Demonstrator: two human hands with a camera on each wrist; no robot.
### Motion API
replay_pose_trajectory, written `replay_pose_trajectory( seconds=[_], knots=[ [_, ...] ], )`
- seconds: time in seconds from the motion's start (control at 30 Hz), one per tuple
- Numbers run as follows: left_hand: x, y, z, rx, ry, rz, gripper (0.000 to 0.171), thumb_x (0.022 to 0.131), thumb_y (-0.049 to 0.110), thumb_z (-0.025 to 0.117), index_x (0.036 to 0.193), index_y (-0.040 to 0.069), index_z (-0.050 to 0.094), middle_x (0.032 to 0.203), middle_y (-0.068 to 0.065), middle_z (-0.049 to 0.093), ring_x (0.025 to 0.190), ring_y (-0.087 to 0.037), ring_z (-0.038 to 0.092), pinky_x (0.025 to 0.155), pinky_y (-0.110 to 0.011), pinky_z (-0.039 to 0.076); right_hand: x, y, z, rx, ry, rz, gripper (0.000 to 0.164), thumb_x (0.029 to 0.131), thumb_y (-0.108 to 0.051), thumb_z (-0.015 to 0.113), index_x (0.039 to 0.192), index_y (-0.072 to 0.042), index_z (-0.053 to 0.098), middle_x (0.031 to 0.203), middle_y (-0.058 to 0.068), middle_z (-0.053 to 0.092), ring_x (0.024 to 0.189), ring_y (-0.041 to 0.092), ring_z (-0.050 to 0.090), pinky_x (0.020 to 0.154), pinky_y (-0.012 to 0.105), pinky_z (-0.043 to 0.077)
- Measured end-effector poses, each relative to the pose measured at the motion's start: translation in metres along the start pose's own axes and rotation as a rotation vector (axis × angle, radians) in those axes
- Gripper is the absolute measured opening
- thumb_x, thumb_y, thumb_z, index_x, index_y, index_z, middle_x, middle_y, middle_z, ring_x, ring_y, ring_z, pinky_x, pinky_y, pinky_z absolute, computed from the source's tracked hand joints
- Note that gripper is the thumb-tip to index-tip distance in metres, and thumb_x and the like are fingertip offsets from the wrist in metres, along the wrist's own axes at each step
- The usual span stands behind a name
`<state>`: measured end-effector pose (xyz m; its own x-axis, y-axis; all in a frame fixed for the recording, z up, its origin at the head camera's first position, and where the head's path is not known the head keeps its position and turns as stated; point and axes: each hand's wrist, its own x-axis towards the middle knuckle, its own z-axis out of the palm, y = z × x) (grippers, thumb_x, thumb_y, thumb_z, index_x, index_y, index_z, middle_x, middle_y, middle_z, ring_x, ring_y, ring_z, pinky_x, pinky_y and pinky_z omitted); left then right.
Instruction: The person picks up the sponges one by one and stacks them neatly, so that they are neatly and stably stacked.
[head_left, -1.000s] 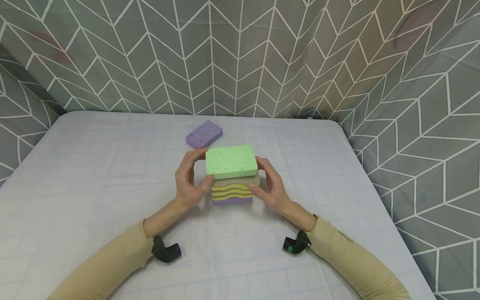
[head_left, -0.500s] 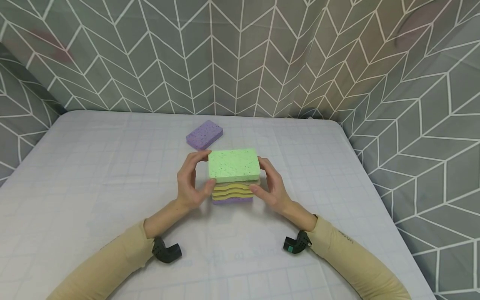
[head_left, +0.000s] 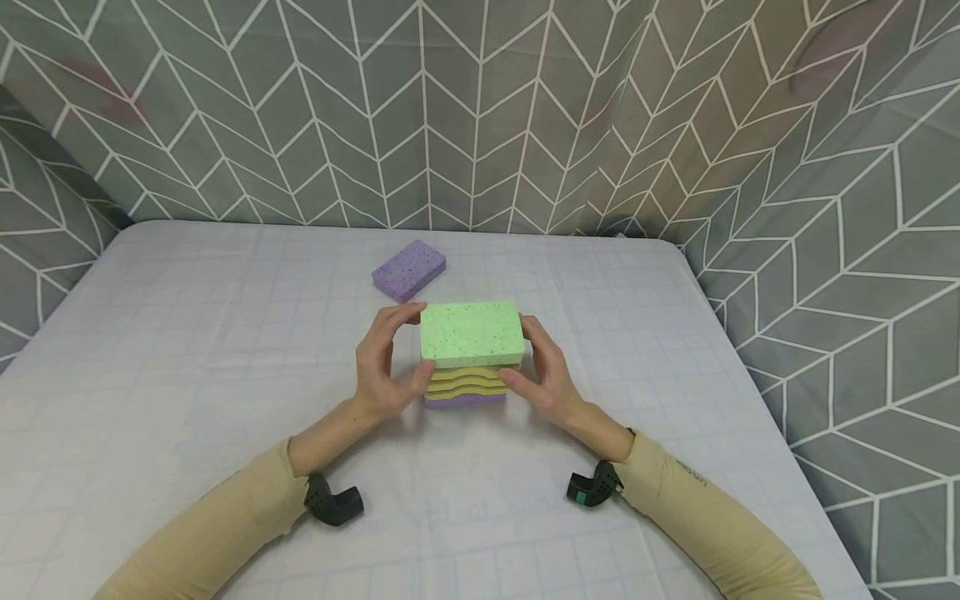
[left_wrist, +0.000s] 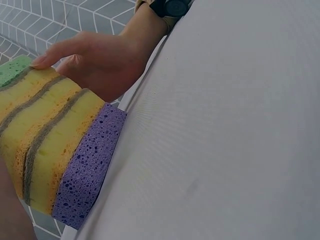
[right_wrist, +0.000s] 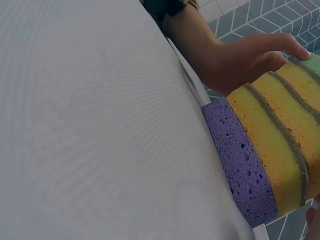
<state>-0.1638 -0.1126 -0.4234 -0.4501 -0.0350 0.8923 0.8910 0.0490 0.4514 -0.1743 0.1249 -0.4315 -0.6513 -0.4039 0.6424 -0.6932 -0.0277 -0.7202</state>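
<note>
A stack of sponges stands at the table's middle. A purple sponge [left_wrist: 92, 162] is at its bottom, with yellow sponges [head_left: 467, 382] with grey scouring layers above it. On top lies a light green sponge [head_left: 472, 333], roughly lined up with the ones below. My left hand [head_left: 386, 367] holds the green sponge at its left end, thumb on the front corner and fingers behind. Against the right side, my right hand [head_left: 546, 371] grips the stack, its thumb by the top yellow sponge's front corner and its fingers bent towards the back. Those fingertips are partly hidden.
Behind the stack, a second purple sponge [head_left: 408, 271] lies at an angle on the white-covered table [head_left: 225, 350]. A grey patterned curtain [head_left: 465, 117] hangs beyond the table's far edge. Dark cameras sit on both wrists.
The green sponge, held by my left hand, has shifted slightly right and towards me, covering the grey layer seen beneath it before. My right hand has barely moved.
</note>
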Motion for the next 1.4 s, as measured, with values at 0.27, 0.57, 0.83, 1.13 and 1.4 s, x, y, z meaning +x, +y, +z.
replay_pose_trajectory(
  seconds=[0.27, 0.57, 0.83, 1.13, 1.4],
  knots=[
    [0.000, 0.000, 0.000, 0.043, 0.002, -0.016, 0.065, 0.087, 0.033, 0.069, 0.118, -0.022, 0.055, 0.107, -0.030, 0.061, 0.103, -0.020, 0.058, 0.094, -0.029, 0.053, 0.000, -0.003, 0.000, -0.005, 0.003, 0.024, 0.074, 0.093, -0.045, 0.064, 0.146, 0.003, 0.043, 0.133, 0.010, 0.055, 0.124, 0.021, 0.049, 0.111, 0.033, 0.038],
    [0.000, 0.000, 0.000, 0.031, 0.000, -0.019, 0.065, 0.086, 0.032, 0.069, 0.119, -0.022, 0.055, 0.106, -0.033, 0.060, 0.103, -0.019, 0.059, 0.094, -0.029, 0.053, 0.000, -0.005, 0.000, 0.017, 0.004, 0.052, 0.075, 0.093, -0.047, 0.064, 0.146, 0.002, 0.042, 0.134, 0.008, 0.054, 0.125, 0.021, 0.048, 0.113, 0.034, 0.036],
    [-0.001, -0.002, 0.000, 0.020, 0.003, -0.015, 0.065, 0.085, 0.031, 0.070, 0.119, -0.022, 0.055, 0.105, -0.033, 0.060, 0.103, -0.020, 0.059, 0.094, -0.029, 0.054, 0.000, -0.007, 0.003, 0.043, 0.023, 0.048, 0.077, 0.093, -0.046, 0.065, 0.147, 0.003, 0.040, 0.139, 0.007, 0.049, 0.129, 0.022, 0.044, 0.114, 0.035, 0.035],
    [0.000, -0.001, -0.001, 0.006, 0.000, -0.004, 0.067, 0.086, 0.033, 0.070, 0.119, -0.023, 0.054, 0.106, -0.034, 0.060, 0.103, -0.020, 0.059, 0.093, -0.030, 0.053, 0.004, -0.009, 0.011, 0.038, 0.088, 0.023, 0.084, 0.092, -0.050, 0.065, 0.149, 0.003, 0.035, 0.142, 0.012, 0.044, 0.131, 0.023, 0.039, 0.113, 0.034, 0.032],
    [0.000, -0.001, -0.001, 0.006, -0.005, 0.003, 0.067, 0.087, 0.033, 0.069, 0.118, -0.024, 0.054, 0.108, -0.032, 0.060, 0.103, -0.020, 0.059, 0.093, -0.030, 0.053, 0.010, -0.010, 0.016, 0.032, 0.158, -0.035, 0.089, 0.092, -0.052, 0.064, 0.145, 0.013, 0.035, 0.138, 0.018, 0.045, 0.128, 0.022, 0.042, 0.111, 0.033, 0.035]
  ],
)
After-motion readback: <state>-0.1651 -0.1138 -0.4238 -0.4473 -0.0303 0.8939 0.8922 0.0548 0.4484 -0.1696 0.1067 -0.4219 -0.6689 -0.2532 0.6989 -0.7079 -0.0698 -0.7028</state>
